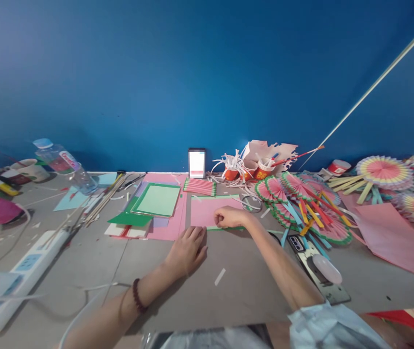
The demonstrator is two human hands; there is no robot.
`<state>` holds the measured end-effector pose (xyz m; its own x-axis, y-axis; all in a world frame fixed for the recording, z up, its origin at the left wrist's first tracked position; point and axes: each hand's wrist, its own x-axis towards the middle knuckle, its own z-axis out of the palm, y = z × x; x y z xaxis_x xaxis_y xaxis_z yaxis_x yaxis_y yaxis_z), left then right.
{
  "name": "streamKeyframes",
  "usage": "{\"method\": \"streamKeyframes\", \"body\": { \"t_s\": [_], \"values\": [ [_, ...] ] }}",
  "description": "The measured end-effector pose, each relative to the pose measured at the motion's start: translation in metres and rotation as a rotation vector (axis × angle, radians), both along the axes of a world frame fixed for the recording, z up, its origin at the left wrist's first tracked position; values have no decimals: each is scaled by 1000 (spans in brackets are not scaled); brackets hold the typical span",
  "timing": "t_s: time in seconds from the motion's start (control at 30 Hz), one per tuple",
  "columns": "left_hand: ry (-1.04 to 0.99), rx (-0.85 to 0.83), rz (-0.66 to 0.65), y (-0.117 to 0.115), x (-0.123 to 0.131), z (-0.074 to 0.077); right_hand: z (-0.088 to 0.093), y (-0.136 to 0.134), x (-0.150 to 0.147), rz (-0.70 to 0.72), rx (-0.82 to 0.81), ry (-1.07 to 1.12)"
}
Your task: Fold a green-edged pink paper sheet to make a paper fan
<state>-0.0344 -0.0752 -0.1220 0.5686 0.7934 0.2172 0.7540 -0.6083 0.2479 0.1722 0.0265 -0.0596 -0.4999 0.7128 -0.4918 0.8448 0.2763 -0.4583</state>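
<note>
A pink sheet of paper [201, 208] with green strips along its edges lies in front of me. My left hand [188, 248] rests palm down with fingers flat, its fingertips at the sheet's lower left corner. Over the middle of the sheet, my right hand [228, 216] is curled, fingers pressed together; whether anything is inside them is hidden. Behind the sheet sits a pleated pink paper piece [199, 186]. Left of it, a stack of green and pale green sheets [158, 199] lies on larger pink paper [167, 233]. A small white strip [220, 277] is on the table nearer me.
Folded paper fans [294, 198] and a phone [318, 269] lie on the right. Paper cups [264, 170] and a lit screen [197, 164] stand by the blue wall. Leftward are sticks [107, 198], a leaning bottle [65, 162] and a power strip [21, 271] with cables.
</note>
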Motion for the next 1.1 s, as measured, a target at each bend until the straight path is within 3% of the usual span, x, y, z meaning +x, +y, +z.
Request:
{"method": "streamKeyframes", "body": {
  "t_s": [1.1],
  "values": [
    [109,39,0,-3,5,8,10,-4,-6,-41,110,-208]
  ]
}}
